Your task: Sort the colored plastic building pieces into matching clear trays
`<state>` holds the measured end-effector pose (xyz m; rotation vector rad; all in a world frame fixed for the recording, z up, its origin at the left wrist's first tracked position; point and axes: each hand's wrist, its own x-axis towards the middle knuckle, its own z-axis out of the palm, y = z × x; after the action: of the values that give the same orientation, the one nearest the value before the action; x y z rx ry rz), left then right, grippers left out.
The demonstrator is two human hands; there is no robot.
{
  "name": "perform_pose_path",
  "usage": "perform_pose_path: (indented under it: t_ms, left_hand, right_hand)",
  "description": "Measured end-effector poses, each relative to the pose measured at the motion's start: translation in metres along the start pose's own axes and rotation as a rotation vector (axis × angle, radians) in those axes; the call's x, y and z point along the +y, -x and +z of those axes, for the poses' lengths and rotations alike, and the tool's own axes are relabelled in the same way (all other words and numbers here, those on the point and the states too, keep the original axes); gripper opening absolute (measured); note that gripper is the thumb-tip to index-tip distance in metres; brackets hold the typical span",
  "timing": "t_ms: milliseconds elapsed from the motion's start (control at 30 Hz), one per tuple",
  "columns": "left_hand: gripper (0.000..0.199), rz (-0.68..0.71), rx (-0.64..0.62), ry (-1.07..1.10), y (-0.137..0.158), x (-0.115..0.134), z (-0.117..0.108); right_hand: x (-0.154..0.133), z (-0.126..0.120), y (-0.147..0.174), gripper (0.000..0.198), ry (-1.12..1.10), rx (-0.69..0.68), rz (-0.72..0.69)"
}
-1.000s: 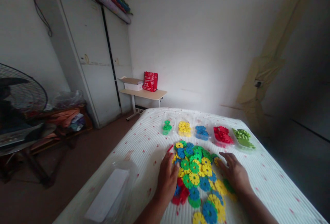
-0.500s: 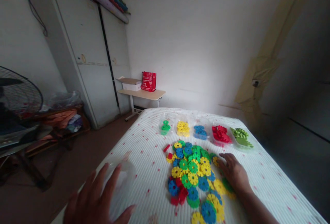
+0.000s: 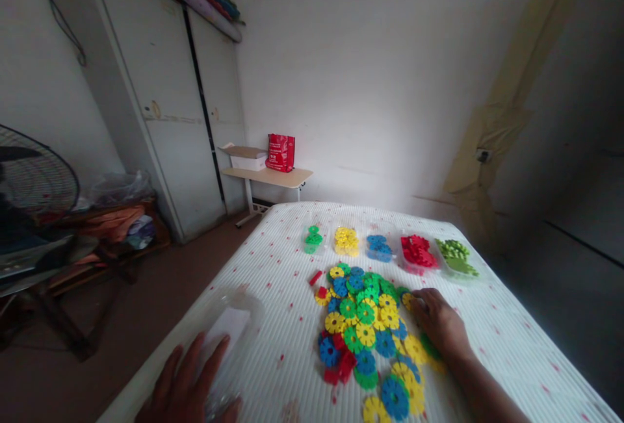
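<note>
My left hand [image 3: 188, 381] is at the lower left, fingers spread over a clear plastic container [image 3: 253, 309] with a white slip of paper [image 3: 233, 327] in it. The fingertips overlap the paper's near end. My right hand [image 3: 441, 324] is at the right side of a pile of flower-shaped plastic discs [image 3: 365, 312] in green, yellow and blue. Its fingers are curled together beside a yellow disc [image 3: 407, 301]; what lies between them is hidden. Red blocks [image 3: 345, 366] lie at the pile's left side.
Behind the pile stand clear tubs of green discs [image 3: 313, 240], yellow discs [image 3: 346, 241], blue discs [image 3: 379, 247], red pieces [image 3: 418, 253] and light green pieces [image 3: 455, 257]. A fan [image 3: 36, 169] is at far left. A small table [image 3: 275, 177] stands beyond the bed-like surface.
My left hand has shifted down and slightly right, uncovering more of the container and the white paper. My right hand's fingers have curled in more beside the yellow disc.
</note>
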<state>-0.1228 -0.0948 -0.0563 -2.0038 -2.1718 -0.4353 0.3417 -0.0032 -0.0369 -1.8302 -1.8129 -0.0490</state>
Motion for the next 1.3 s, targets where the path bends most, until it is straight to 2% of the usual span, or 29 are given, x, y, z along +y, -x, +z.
perform_pose_path:
  t_ms: [167, 367, 500, 667, 767, 867, 1000, 1100, 1200, 1300]
  left_hand:
    - [0.061, 0.045, -0.013, -0.008, -0.042, 0.015, -0.006]
    - [0.062, 0.032, -0.103, 0.0, -0.095, 0.039, -0.008]
    - [0.061, 0.026, -0.092, 0.014, -0.115, 0.054, -0.002]
    - [0.06, -0.001, -0.061, 0.019, -0.126, 0.064, 0.004]
    - [0.063, -0.014, -0.093, 0.012, -0.125, 0.061, -0.001]
    - [0.072, 0.0, -0.106, 0.017, -0.115, 0.047, -0.012]
    - [0.076, 0.069, -0.04, 0.029, -0.091, 0.012, -0.018]
    - [0.077, 0.137, 0.021, 0.088, -0.067, -0.017, -0.009]
    - [0.087, 0.218, 0.054, 0.187, -0.044, -0.037, 0.008]
    - [0.095, 0.181, 0.057, 0.229, -0.03, -0.042, 0.021]
  right_hand:
    - [-0.003, -0.002, 0.001, 0.032, 0.012, -0.017, -0.004]
    - [-0.003, -0.002, 0.001, 0.03, 0.016, 0.006, -0.019]
    - [-0.002, -0.001, 0.0, 0.031, 0.018, -0.007, -0.023]
    - [-0.002, -0.002, 0.0, 0.031, 0.018, 0.002, -0.032]
    - [-0.002, -0.002, 0.001, 0.03, -0.004, 0.001, -0.031]
    - [-0.001, 0.0, 0.0, 0.03, -0.006, -0.003, -0.031]
    - [0.002, 0.0, -0.001, 0.031, 0.011, -0.021, -0.018]
    - [-0.004, -0.008, 0.0, 0.031, -0.003, 0.043, -0.071]
    - [-0.04, -0.02, 0.001, 0.029, -0.076, 0.141, -0.243]
    - [-0.11, -0.022, -0.006, 0.025, -0.218, 0.035, -0.415]
